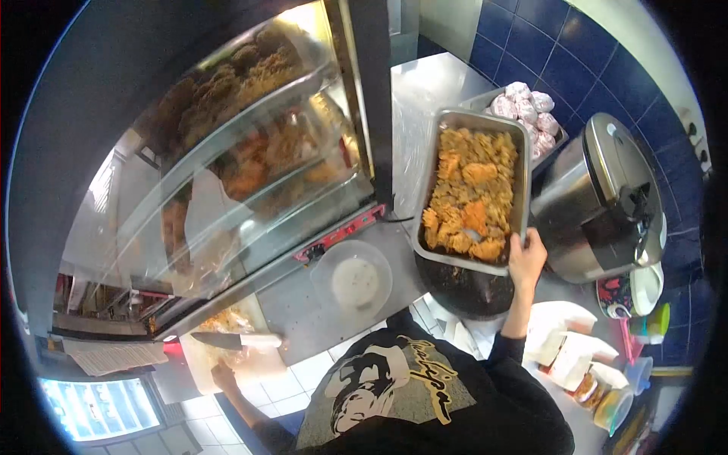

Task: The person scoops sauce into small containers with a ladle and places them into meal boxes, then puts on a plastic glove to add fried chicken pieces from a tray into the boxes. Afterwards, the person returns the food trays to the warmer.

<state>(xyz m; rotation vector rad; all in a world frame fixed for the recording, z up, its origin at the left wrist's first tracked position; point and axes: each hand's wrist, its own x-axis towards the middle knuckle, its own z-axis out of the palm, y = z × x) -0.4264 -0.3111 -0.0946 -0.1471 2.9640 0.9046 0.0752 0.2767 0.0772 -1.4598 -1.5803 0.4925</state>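
Note:
My right hand (527, 259) grips the near right corner of a deep metal pan (523, 163), thumb over the rim. Breaded fried pieces (474, 193), some brighter orange, fill much of the pan, which is above a dark round pan (462, 287). At lower left, my left hand (223, 376) is at the near edge of a cutting board (267, 356). It is small in view, and how its fingers are bent is unclear. On that board lie a white-handled knife (235, 340) and orange-brown crumbs, the knife just beyond the left hand.
A glass display case (280, 178) with fried food fills the left. A translucent bowl (353, 280) holds whitish contents. Wrapped balls (523, 106) lie in a tray behind the pan. On the right stand a large steel cooker (599, 197), paper-wrapped food (569, 356) and plastic containers (613, 409).

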